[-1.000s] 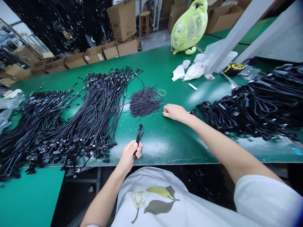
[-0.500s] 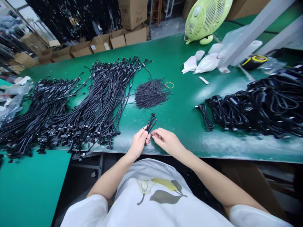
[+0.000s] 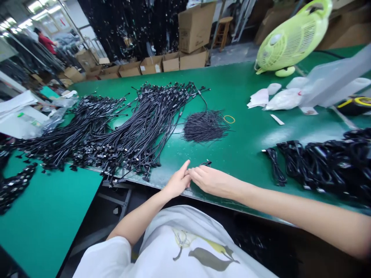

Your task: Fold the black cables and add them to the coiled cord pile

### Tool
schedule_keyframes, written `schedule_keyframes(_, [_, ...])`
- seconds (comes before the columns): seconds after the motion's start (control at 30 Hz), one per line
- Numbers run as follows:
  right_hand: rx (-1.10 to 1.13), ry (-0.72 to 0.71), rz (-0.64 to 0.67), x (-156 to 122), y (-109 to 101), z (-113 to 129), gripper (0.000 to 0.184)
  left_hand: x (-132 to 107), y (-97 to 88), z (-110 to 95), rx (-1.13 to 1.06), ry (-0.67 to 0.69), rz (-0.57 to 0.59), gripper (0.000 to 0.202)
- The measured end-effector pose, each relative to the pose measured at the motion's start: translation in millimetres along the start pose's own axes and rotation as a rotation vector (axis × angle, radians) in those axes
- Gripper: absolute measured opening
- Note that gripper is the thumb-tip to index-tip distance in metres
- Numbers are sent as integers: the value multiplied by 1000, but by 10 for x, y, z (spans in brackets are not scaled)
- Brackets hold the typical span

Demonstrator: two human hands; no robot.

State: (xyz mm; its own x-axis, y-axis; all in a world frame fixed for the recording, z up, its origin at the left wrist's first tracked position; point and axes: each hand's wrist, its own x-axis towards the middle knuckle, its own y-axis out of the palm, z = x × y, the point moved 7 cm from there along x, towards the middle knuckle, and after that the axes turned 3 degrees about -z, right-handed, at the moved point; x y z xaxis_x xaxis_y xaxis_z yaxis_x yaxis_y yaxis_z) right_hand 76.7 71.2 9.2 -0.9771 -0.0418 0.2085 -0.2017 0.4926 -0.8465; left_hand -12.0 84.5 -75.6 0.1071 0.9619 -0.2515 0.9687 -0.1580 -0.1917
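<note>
Left hand [image 3: 176, 182], fingers [image 3: 184, 169] straight, touches right hand [image 3: 213, 181]; its fingers [image 3: 194, 173] lie together by a black cable [image 3: 206, 163] (mostly hidden).

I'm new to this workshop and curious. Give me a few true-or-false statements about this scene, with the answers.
A lime-green fan stands at the far side of the green workbench. True.
A rubber band lies on top of the thin black cord bundle. False: it lies on the bench beside the bundle.
A person in red is in the background. True.
The cardboard boxes sit on the workbench. False: they are beyond it.
The left hand and right hand are close together. True.
</note>
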Motion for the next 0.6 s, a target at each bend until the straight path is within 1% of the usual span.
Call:
schedule_keyframes(0.1, [-85, 1, 64, -2, 76, 104, 30, -20, 66, -7, 165, -9, 15, 65])
schedule_keyframes(0.17, [-165, 30, 94, -7, 100, 139, 33, -19, 90, -67, 315, 46, -12, 64])
schedule_keyframes(0.23, [-224, 48, 95, -6, 92, 152, 35, 0, 93, -137, 400, 111, -49, 61])
schedule_keyframes(0.3, [-238, 46, 83, 0, 80, 160, 36, 40, 86, -152, 392, 106, -47, 57])
schedule_keyframes(0.4, [-223, 48, 71, 11, 104, 156, 35, 98, 72, -101, 329, 14, 11, 55])
schedule_keyframes(0.47, [-204, 74, 67, 17, 154, 118, 34, 107, 69, -81, 288, -25, 55, 56])
schedule_keyframes(0.53, [-134, 159, 60, 23, 212, 0, 30, 100, 65, -106, 216, -19, 76, 57])
schedule_keyframes(0.6, [27, 281, 69, 30, 279, -181, 24, 99, 28, -173, 125, 17, 26, 60])
